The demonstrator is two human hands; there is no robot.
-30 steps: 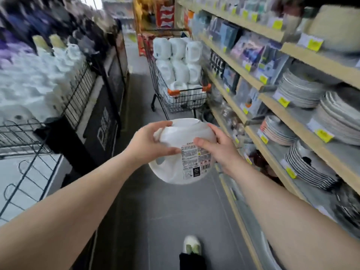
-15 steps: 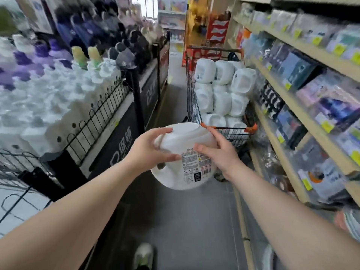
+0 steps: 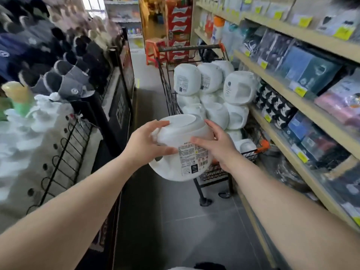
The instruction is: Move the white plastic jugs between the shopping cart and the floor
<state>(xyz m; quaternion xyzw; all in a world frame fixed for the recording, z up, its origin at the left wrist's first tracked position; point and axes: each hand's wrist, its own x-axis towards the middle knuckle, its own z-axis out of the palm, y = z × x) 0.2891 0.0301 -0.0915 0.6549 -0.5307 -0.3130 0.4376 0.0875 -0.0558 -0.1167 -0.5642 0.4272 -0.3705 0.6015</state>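
**Status: one jug in transit, cart loaded high**

Jug (image 3: 181,151) is off the floor and held in the air at the near end of the cart (image 3: 169,92), roughly level with its rim. It is tipped over, with the flat base facing up and away and the printed label facing the camera.

Hand state:
- Left hand (image 3: 144,145) grasps the left side of the jug, fingers curled over the base edge.
- Right hand (image 3: 218,147) grasps the right side, thumb pressed on the label.

Both arms are extended forward. Neither hand is free.

Work done, as judged from the layout: the cart holds a pile of jugs (image 3: 210,102) stacked in several layers, and the top layer stands well above the wire walls. No jug is visible on the floor (image 3: 175,221) in this view. The floor behind the person is out of frame.

Work left: the held jug is not yet set down. The direction of transfer cannot be confirmed from this moment. If the jug goes into the cart, free space is limited to the near end and the top of the pile. A jug placed on the top layer is likely to roll, and the shelf (image 3: 292,98) stands just beside the pile on the right.
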